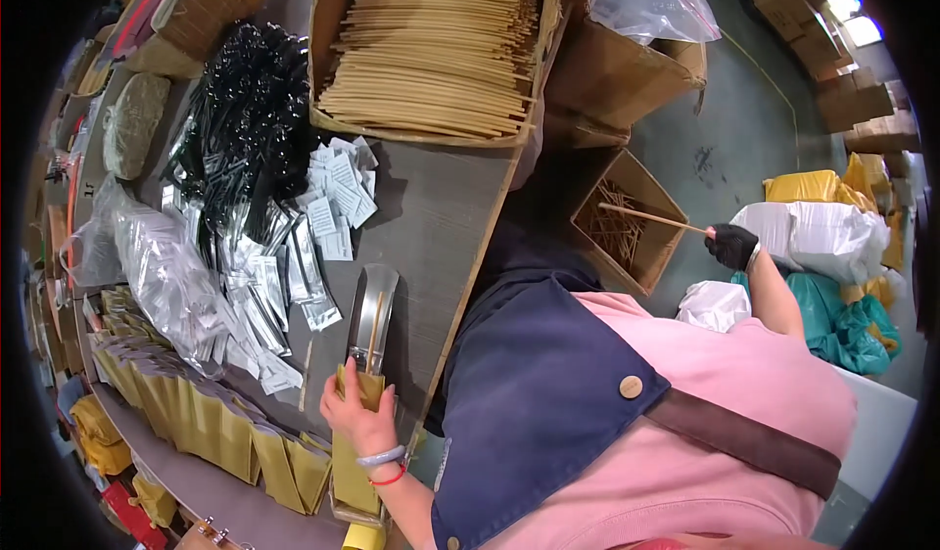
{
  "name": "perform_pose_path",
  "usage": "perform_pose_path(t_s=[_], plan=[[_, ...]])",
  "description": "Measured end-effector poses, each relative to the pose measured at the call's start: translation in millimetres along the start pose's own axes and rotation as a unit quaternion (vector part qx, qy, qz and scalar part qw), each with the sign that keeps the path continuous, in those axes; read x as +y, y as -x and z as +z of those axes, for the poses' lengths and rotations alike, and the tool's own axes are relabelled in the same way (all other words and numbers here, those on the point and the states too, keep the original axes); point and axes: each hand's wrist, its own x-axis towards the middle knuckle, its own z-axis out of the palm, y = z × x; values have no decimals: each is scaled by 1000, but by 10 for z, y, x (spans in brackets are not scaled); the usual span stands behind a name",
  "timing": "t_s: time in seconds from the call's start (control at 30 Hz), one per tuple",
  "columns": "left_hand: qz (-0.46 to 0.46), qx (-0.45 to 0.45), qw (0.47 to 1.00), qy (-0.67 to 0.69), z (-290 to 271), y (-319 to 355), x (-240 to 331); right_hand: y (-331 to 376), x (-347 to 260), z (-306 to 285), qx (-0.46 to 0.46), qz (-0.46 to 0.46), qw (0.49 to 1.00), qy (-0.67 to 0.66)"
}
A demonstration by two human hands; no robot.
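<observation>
The left hand point(357, 415) pinches the open top of a flat yellow paper sleeve point(354, 452) on the grey table point(441, 217). Just beyond its fingers, a shiny curved metal chute point(372, 317) carries a thin wooden stick point(375, 325) down into the sleeve's mouth. Left of the grip lies an overlapping row of filled yellow sleeves point(206, 423), and farther out a heap of small silver foil packets point(255, 296). The right hand point(731, 246), in a black glove, is stretched well away to the right. It holds pale wooden sticks point(651, 217) by one end above an open cardboard box point(627, 222) on the floor.
</observation>
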Motion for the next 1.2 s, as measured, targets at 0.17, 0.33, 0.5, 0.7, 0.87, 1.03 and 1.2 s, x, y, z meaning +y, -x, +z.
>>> perform_pose_path(t_s=[0.17,0.33,0.5,0.7,0.87,1.03,1.2], plan=[[2,-6,1000,17,-9,-34,-5,-809,583,-1307,275,-88,907,307],[-10,-14,1000,7,-51,-12,115,-757,-839,2442,221,-568,672,420],[-34,-18,999,8,-57,2,97,-572,-1696,4157,98,-634,580,502],[-37,-16,999,7,-108,-31,164,-1139,-2015,4283,115,-547,548,623],[-38,-12,999,12,-109,-34,157,-1124,-2009,4374,159,-528,551,627],[-28,-4,999,21,-113,-22,166,-1029,-2094,4375,214,-601,586,499],[-35,-5,999,21,-135,14,175,-507,-1877,4774,-86,-697,451,550]])
